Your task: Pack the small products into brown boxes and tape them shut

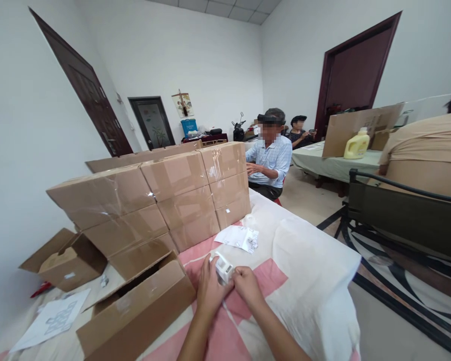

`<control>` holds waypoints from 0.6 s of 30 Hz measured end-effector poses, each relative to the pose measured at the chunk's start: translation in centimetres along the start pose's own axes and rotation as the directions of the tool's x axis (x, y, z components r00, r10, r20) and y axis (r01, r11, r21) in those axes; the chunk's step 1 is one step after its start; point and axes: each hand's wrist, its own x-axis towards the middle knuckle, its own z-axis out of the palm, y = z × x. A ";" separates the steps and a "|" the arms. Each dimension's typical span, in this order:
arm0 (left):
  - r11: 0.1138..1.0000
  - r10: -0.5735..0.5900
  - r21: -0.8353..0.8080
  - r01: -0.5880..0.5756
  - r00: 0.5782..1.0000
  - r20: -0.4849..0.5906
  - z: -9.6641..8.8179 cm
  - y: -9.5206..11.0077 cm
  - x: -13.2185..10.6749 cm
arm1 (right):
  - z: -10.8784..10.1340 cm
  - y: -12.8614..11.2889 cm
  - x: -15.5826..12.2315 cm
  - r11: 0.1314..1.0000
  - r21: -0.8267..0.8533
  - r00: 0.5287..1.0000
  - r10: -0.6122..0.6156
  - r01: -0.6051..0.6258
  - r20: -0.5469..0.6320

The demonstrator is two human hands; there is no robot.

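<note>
Forearms (276,327) closest, my left grip (208,286) holds a white gadget (225,269), right grip (247,286) clenched at its end, probably light, stiff, best side-held.

No words, brands or numbers can be read. The pale marks on the blue bin (189,127) are too small to make out. A white label (70,275) on the open carton (83,264) and another small label (227,210) on the stacked boxes (186,203) are illegible. The paper sheet (54,317) at lower left bears outlined shapes, unreadable as letters.
</note>
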 end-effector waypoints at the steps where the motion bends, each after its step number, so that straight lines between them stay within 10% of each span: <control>1: 1.000 0.006 -0.006 -0.006 1.000 -0.001 -0.1 0.0 0.0 | 0.0 0.0 -0.2 0.999 -0.009 0.999 -0.035 0.035 -0.017; 10: 0.899 0.013 -0.438 0.001 1.000 0.028 -1.9 -1.7 0.0 | 0.3 -1.8 -2.4 0.923 -0.094 0.927 -0.366 0.373 0.086; 18: 0.913 -0.003 -0.407 -0.009 1.000 -0.029 -3.0 0.3 0.0 | 0.0 -2.7 -3.8 0.828 -0.197 0.835 -0.458 0.526 0.304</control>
